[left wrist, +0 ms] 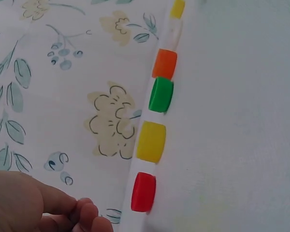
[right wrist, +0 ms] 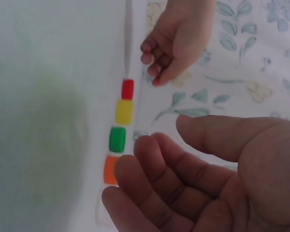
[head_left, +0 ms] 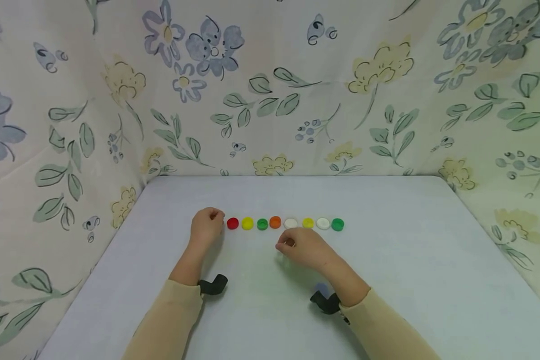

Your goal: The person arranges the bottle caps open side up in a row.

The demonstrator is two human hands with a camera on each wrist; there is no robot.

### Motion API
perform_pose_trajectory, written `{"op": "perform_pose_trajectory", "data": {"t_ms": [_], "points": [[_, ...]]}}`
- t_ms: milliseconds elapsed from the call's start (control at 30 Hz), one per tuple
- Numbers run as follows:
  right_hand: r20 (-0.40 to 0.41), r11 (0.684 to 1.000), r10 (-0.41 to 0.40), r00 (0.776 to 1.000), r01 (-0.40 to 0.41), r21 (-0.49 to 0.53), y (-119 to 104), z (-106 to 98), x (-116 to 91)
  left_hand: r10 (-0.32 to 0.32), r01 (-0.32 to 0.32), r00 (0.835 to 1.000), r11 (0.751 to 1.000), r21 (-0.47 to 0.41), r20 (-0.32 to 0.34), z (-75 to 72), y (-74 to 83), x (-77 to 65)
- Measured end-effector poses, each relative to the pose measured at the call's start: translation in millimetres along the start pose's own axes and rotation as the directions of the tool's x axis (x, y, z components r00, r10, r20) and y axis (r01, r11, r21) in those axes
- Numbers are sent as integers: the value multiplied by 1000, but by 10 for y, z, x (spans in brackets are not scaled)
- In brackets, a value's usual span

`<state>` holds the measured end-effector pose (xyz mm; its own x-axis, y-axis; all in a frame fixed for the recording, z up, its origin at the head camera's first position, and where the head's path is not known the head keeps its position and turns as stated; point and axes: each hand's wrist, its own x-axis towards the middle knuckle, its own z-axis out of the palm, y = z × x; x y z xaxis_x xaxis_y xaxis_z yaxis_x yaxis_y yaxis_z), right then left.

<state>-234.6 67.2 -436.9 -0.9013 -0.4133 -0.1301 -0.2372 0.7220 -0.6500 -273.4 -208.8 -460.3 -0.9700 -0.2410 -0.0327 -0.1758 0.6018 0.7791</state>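
Note:
Several round plastic bottle caps lie in one row across the table. In the head view, from the left, they are a red cap (head_left: pixel 232 223), a yellow cap (head_left: pixel 247 223), a green cap (head_left: pixel 262 224), an orange cap (head_left: pixel 275 222), a white cap (head_left: pixel 290 223), another yellow cap (head_left: pixel 308 223), another white cap (head_left: pixel 323 223) and another green cap (head_left: pixel 337 224). Just left of the red one is my left hand (head_left: pixel 206 227), fingers loosely bent, nothing seen in it. My right hand (head_left: pixel 308 246) hovers on the near side of the row's middle, fingers relaxed and holding nothing.
The caps stand on a white table (head_left: pixel 252 320). Behind it and at both sides hangs a flower-patterned cloth (head_left: pixel 270 50). Black wrist straps (head_left: pixel 213 285) show at both sleeve ends.

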Motion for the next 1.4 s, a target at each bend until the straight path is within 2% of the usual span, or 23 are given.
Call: {"op": "perform_pose_trajectory", "data": {"t_ms": [200,333,467,533,600,667,733,867,967,1033,1100,1133,1333,1400], "points": [[-47,1000,28,999,-28,0,168,-195,-146,52,-50,997,998,-48,53,-5,122,-36],[-37,998,52,998,-53,-16,358,-314,-286,97,-91,989,994,-57,115,-4,257,-109],[0,998,46,999,-46,-36,542,-400,-406,143,-138,973,990,-40,183,39,405,-242],[33,998,48,998,-47,-37,624,-430,-469,178,-175,956,984,-30,234,109,476,-324],[73,998,62,995,-60,-33,683,-457,-530,223,-226,928,974,-25,299,210,541,-408],[117,998,63,991,-61,-21,713,-490,-583,265,-277,889,961,-24,374,322,589,-492],[157,999,49,986,-49,-4,722,-517,-617,310,-333,838,943,-30,449,429,620,-573],[229,999,-22,973,15,29,672,-562,-654,363,-398,728,915,-73,582,585,664,-733],[244,999,-42,969,43,4,604,-549,-678,386,-414,644,902,-124,660,668,691,-838],[231,998,-34,972,44,-37,556,-514,-689,396,-419,600,896,-148,695,722,697,-896],[216,997,-12,976,28,-75,514,-466,-695,403,-431,571,889,-156,715,778,697,-946],[209,996,0,978,19,-90,498,-442,-697,406,-441,564,884,-154,719,808,695,-969],[203,994,32,979,-9,-113,474,-322,-716,443,-520,544,844,-127,713,993,661,-1070],[210,995,22,977,-1,-102,486,-290,-721,466,-548,528,826,-134,710,1053,649,-1100]]}}
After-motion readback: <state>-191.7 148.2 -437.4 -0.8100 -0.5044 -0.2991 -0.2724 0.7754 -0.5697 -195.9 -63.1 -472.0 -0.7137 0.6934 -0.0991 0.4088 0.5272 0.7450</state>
